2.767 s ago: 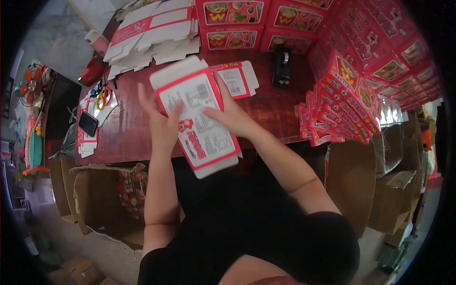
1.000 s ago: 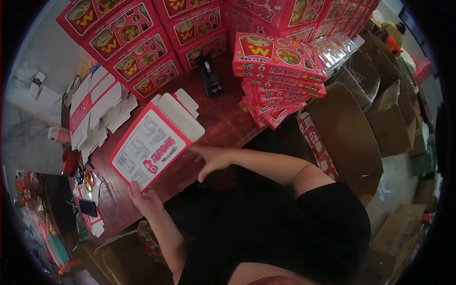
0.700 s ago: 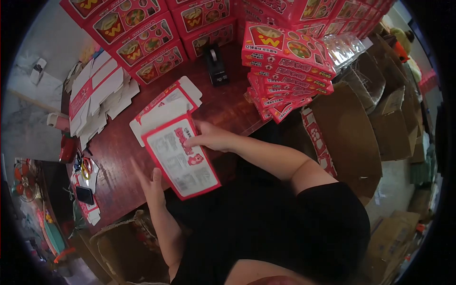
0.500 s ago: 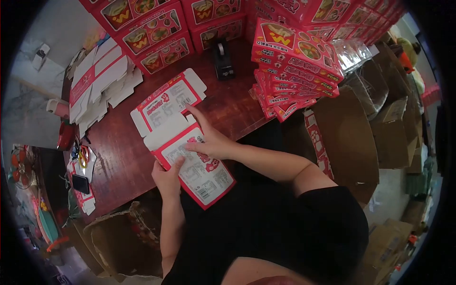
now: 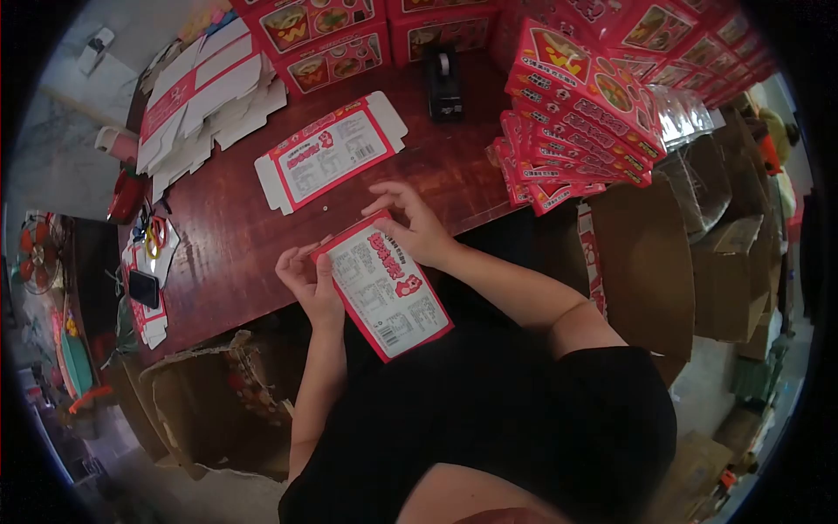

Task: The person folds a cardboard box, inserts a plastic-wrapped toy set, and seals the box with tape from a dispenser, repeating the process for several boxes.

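Observation:
A pink and white printed carton [image 5: 384,293] is held tilted over the table's front edge and close to my body, its printed panel with barcode facing up. My left hand [image 5: 312,284] grips its upper left edge, thumb on the edge and fingers curled beside it. At the upper right corner, my right hand [image 5: 412,227] holds the carton with the thumb on top, the other fingers bent past the top edge. A second carton [image 5: 336,153], flattened with white end flaps spread, lies on the dark red table [image 5: 218,271] just beyond my hands.
Finished-looking pink boxes [image 5: 576,113] are stacked at the right, with more along the back. A black tape dispenser [image 5: 445,87] stands in between. Flat cartons [image 5: 205,96] pile at the left, near scissors [image 5: 155,237] and a phone [image 5: 144,289]. Open cardboard boxes [image 5: 642,262] flank the table.
The white flap at the carton's top end has been folded in and no longer shows. Both hands have shifted to its top edge. The view has turned slightly.

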`<state>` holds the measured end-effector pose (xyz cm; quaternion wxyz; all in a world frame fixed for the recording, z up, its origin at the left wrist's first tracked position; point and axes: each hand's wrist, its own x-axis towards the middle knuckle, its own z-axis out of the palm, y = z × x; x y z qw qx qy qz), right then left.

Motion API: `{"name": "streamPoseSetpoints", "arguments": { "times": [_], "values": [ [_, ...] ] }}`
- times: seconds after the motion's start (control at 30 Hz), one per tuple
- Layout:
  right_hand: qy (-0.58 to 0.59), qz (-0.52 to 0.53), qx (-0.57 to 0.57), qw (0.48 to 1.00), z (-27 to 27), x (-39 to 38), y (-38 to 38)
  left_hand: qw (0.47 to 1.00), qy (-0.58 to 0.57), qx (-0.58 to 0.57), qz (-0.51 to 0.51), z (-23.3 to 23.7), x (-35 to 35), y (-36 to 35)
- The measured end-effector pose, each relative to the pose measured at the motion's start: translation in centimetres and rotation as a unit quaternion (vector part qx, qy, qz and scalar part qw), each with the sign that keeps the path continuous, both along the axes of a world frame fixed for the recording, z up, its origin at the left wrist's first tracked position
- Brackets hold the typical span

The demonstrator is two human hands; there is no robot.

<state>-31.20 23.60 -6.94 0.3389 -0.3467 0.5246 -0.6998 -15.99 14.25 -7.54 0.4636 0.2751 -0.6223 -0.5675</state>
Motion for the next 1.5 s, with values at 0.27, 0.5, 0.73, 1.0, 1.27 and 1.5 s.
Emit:
{"name": "streamPoseSetpoints", "arguments": {
  "times": [0.27, 0.5, 0.73, 1.0, 1.27, 1.5],
  "values": [
    [0.028, 0.001, 0.073, 0.997, 1.3, -0.3, -1.6, 0.99, -0.112, 0.075, -0.039, 3.5, 0.2, -2.1],
    [-0.028, 0.037, 0.141, 0.989, 3.4, -1.2, -3.3, 0.973, -0.058, 0.209, -0.076, 4.1, -0.5, -2.6],
    [0.001, 0.119, 0.149, 0.982, 2.9, -2.0, -0.8, 0.974, -0.042, 0.158, -0.156, 2.7, 1.4, -2.1],
    [0.122, -0.308, 0.104, 0.938, 0.1, -12.0, -1.5, 0.988, -0.095, 0.119, -0.014, 1.8, 1.1, -0.3],
    [-0.029, -0.322, 0.222, 0.92, -1.6, -19.8, -2.6, 0.988, -0.084, 0.122, 0.054, 2.7, 2.0, -3.6],
    [0.093, -0.436, 0.004, 0.895, -4.6, -18.3, -3.6, 0.985, -0.069, 0.143, 0.065, 2.9, 2.5, -4.0]
  ]
}}
